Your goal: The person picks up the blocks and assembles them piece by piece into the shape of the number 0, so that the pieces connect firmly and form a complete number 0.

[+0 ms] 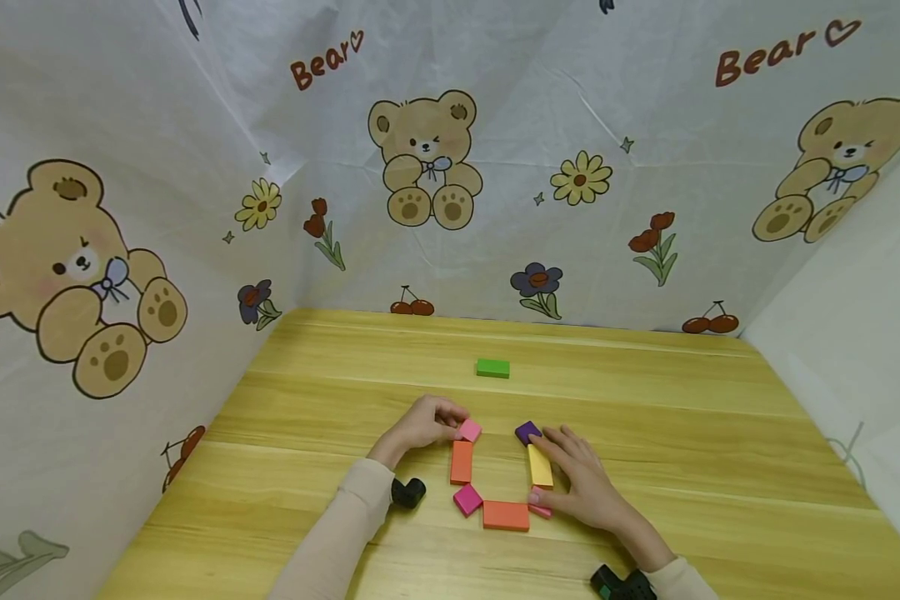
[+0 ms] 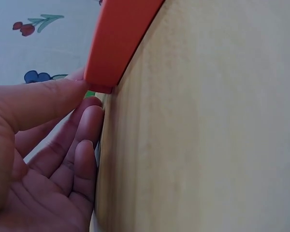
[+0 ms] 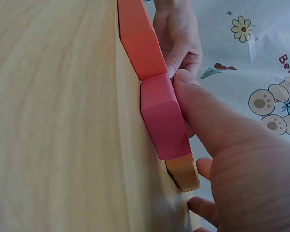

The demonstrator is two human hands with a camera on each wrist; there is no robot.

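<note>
Several flat blocks lie in an open ring on the wooden table. My left hand (image 1: 424,423) pinches a pink block (image 1: 470,430) at the ring's far left corner, touching or nearly touching the end of an upright-running orange block (image 1: 461,462). Over the right side spreads my right hand (image 1: 585,482). Its thumb rests on another pink block (image 3: 164,118), and its forefinger reaches along the yellow block (image 1: 540,467) towards the purple block (image 1: 527,432). A magenta block (image 1: 467,500) and a second orange block (image 1: 506,516) form the near side. The left wrist view mostly hides the pinched block.
A green block (image 1: 492,368) lies apart, farther back on the table (image 1: 645,400). Cloth printed with bears (image 1: 427,158) hangs behind and to the left, and a white wall (image 1: 855,358) stands at right. Black wrist devices (image 1: 408,493) sit by both sleeves.
</note>
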